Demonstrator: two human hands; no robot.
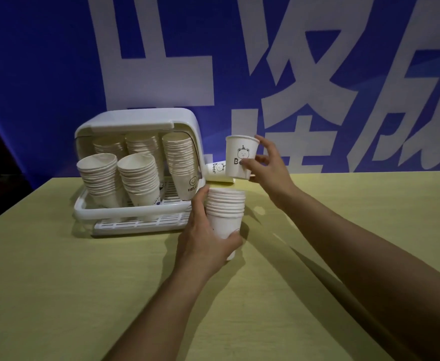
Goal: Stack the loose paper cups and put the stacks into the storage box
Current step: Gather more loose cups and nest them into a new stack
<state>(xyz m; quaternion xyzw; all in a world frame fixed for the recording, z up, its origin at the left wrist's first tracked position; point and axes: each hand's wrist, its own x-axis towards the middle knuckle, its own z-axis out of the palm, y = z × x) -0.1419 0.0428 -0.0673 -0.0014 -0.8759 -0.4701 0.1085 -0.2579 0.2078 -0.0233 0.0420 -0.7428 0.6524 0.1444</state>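
My left hand point(203, 238) grips a stack of white paper cups point(225, 209) upright just above the table, right of the storage box. My right hand point(268, 170) holds a single white cup with a bear print point(239, 157) upright in the air, above and slightly right of the stack. Another loose cup point(215, 170) lies on its side on the table behind the stack. The white storage box point(135, 212) stands open at the left, with several tall cup stacks point(180, 162) inside, some leaning forward.
The yellow-green table point(318, 256) reaches to the right and toward me. A blue banner with large white characters point(239, 74) hangs right behind the table. The box's slatted drip tray point(140, 225) sticks out at its front.
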